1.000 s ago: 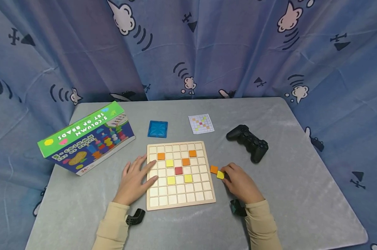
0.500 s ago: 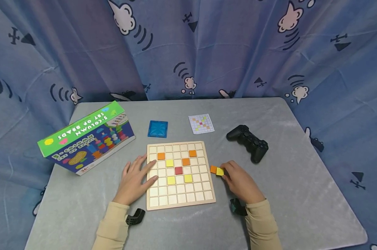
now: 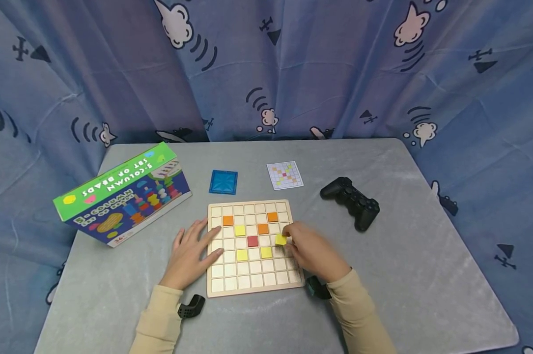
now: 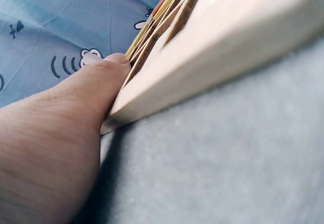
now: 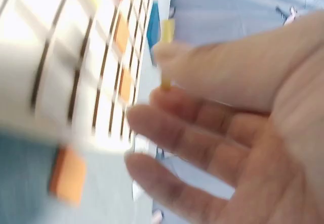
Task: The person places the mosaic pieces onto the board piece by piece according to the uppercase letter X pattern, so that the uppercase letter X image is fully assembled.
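A wooden grid board (image 3: 255, 290) lies on the table, with orange, yellow and red square tiles in some of its cells. My left hand (image 3: 187, 256) rests on the board's left edge with its fingers spread; the left wrist view has its thumb (image 4: 101, 79) touching the rim. Over the right part of the grid, my right hand (image 3: 318, 251) pinches a yellow tile (image 3: 280, 240) between thumb and fingers. In the right wrist view that tile (image 5: 167, 31) stands edge-on, above the board. A loose orange tile (image 5: 69, 176) lies on the table beside the board.
Behind the board are a blue square tray (image 3: 223, 182) and a printed pattern card (image 3: 285, 175). A black game controller (image 3: 350, 202) lies at the right. A colourful toy box (image 3: 122, 196) stands at the back left. A curtain (image 3: 266, 69) hangs behind the table.
My right hand has picked up the yellow tile next to the orange one and carried it left, over the board. The left hand has stayed in place.
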`<act>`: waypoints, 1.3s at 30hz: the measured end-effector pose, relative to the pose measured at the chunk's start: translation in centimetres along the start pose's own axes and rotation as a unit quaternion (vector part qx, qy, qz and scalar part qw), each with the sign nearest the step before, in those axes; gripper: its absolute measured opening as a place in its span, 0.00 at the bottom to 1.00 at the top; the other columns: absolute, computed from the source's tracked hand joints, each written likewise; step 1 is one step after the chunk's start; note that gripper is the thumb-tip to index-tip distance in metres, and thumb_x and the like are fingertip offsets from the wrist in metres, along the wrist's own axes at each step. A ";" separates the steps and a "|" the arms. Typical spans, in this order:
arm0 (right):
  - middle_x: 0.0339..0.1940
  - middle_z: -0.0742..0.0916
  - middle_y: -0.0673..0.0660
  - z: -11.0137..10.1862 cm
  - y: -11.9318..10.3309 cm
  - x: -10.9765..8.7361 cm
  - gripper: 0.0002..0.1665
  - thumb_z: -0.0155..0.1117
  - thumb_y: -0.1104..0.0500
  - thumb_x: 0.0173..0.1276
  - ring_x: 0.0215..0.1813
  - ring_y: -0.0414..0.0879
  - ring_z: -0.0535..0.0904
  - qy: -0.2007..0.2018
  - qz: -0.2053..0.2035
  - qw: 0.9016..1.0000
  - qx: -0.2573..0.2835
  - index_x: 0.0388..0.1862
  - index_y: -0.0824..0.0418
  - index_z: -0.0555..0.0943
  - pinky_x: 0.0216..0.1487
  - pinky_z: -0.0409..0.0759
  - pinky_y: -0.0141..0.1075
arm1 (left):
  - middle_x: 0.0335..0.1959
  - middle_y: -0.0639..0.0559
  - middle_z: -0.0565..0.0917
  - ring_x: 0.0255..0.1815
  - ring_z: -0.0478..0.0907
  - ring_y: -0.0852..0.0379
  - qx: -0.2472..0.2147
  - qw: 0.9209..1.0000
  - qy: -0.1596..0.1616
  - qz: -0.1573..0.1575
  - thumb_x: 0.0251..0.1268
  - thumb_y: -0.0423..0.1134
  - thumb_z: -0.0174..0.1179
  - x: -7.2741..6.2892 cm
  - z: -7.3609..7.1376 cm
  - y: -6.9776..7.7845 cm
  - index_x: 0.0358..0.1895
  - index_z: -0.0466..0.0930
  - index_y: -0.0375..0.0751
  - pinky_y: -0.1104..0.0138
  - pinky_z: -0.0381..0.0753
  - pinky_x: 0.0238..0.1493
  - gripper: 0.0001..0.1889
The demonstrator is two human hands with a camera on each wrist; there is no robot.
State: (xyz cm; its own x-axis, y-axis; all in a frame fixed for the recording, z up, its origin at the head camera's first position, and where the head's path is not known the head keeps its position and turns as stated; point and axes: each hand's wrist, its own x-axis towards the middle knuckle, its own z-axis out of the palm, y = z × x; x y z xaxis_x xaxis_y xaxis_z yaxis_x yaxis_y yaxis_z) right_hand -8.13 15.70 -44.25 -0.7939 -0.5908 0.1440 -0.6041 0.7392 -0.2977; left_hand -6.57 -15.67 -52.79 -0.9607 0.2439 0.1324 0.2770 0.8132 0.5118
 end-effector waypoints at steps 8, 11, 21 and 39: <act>0.41 0.81 0.48 1.2 -2.7 1.7 0.07 0.61 0.60 0.68 0.36 0.37 0.75 -0.046 -0.066 0.995 0.057 0.44 0.57 0.76 0.40 0.78 0.30 | 0.75 0.47 0.58 0.76 0.50 0.46 0.006 1.000 0.000 -0.001 0.64 0.62 0.55 0.1 0.0 0.0 0.71 0.65 0.58 0.44 0.38 0.73 0.33; 0.39 0.81 0.47 2.0 -3.4 2.1 0.06 0.60 0.61 0.68 0.36 0.37 0.73 -0.040 -0.093 0.994 0.045 0.43 0.56 0.77 0.41 0.77 0.30 | 0.75 0.47 0.58 0.76 0.50 0.46 0.009 1.000 -0.002 -0.002 0.64 0.62 0.55 0.0 0.0 0.0 0.71 0.65 0.59 0.44 0.38 0.73 0.33; 0.38 0.80 0.46 4.1 -5.6 3.2 0.07 0.61 0.60 0.67 0.36 0.37 0.74 -0.070 -0.144 0.987 0.026 0.43 0.55 0.78 0.42 0.77 0.30 | 0.74 0.46 0.59 0.75 0.52 0.45 0.009 1.000 0.013 0.008 0.64 0.61 0.55 0.0 0.2 -0.4 0.70 0.66 0.58 0.43 0.40 0.72 0.32; 0.37 0.81 0.46 5.3 -7.3 3.6 0.08 0.63 0.56 0.67 0.37 0.37 0.76 -0.078 -0.163 0.983 -0.042 0.44 0.53 0.79 0.41 0.77 0.29 | 0.75 0.47 0.58 0.76 0.51 0.46 0.011 1.000 -0.001 -0.002 0.64 0.62 0.55 0.0 -0.1 0.0 0.71 0.65 0.59 0.44 0.39 0.73 0.32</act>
State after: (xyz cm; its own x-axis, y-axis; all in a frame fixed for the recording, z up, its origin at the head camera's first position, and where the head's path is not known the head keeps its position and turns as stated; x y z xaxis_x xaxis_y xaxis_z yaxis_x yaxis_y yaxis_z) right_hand -6.26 6.45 -46.60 -0.5411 -0.8380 0.0705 -0.8332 0.5229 -0.1801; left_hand -6.62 -15.76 -52.69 -0.9619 0.2416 0.1277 0.2729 0.8254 0.4943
